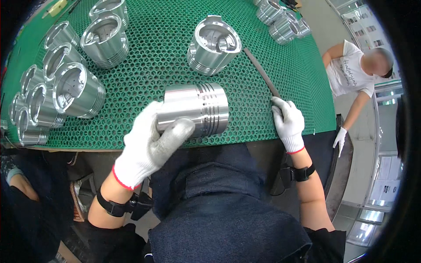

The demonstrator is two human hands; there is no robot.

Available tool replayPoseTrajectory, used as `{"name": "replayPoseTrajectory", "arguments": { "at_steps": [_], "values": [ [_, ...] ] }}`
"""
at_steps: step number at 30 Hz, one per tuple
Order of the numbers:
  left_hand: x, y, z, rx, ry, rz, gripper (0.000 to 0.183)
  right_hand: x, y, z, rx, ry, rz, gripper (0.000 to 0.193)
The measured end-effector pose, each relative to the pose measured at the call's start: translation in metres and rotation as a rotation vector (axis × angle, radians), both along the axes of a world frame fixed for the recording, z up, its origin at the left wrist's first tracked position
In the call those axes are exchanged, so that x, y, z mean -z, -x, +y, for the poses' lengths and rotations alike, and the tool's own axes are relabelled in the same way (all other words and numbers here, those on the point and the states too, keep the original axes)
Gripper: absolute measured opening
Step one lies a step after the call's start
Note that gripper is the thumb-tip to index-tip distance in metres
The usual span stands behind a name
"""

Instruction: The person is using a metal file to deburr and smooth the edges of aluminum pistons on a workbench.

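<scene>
A shiny metal piston [197, 103] lies on its side in my left hand [144, 144], which wears a white glove. My thumb presses on its near side, and its grooved end points right. My right hand [288, 122], also gloved, is closed around the near end of a long, thin grey file [261, 72]. The file slants away to the far left over the green mat. Beyond the held piston, another piston [215, 46] stands with its hollow end up. The fingers of my left hand behind the piston are partly hidden.
Several pistons [78, 90] stand in a cluster on the left of the green perforated mat [153, 57]. More pistons [283, 26] are at the far right. A person in a white shirt [353, 70] is beyond the table's right edge. Another person's arm [24, 186] shows at lower left.
</scene>
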State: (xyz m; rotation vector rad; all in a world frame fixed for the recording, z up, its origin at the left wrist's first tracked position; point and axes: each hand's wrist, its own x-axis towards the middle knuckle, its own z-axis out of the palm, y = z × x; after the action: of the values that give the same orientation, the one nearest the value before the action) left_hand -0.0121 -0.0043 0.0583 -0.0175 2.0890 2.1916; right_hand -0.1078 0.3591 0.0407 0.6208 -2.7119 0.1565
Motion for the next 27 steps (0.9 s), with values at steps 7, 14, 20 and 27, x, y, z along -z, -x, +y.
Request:
{"name": "replayPoseTrajectory", "arguments": {
  "at_steps": [7,14,20,27],
  "values": [
    [0.010,-0.013,-0.002,-0.077,0.609,0.386,0.028,-0.002,0.000,0.003,-0.039,0.026,0.016,0.028],
    [0.015,-0.041,0.017,-0.073,0.040,-0.018,0.061,-0.001,0.001,0.010,-0.089,0.078,-0.056,0.033],
    [-0.018,-0.025,0.047,-0.167,0.140,-0.012,0.056,0.000,0.003,0.012,-0.156,0.136,-0.023,0.034],
    [-0.078,0.025,0.097,0.225,1.469,0.725,0.059,-0.002,0.001,0.021,-0.239,0.180,-0.058,0.032]
  ]
}}
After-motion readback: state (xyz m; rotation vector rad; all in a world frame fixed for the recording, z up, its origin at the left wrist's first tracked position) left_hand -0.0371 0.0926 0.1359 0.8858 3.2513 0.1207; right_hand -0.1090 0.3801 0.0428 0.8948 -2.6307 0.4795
